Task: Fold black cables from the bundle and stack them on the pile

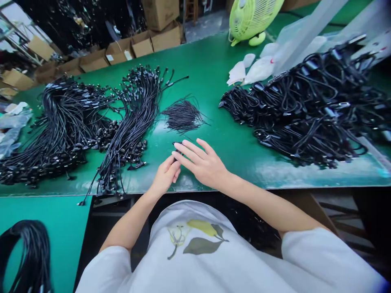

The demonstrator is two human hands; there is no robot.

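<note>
- Currently, the left hand [166,174] pinches a black piece [175,159], nearside of the wire pile [183,116].
- Right hand [206,163]: fingers extended over it; whether gripping, I cannot tell.
- Cables [134,112]: left of the pile.

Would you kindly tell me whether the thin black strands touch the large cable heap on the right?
Apart: the head view shows green tabletop between the thin black strands and the cable heap.
</note>
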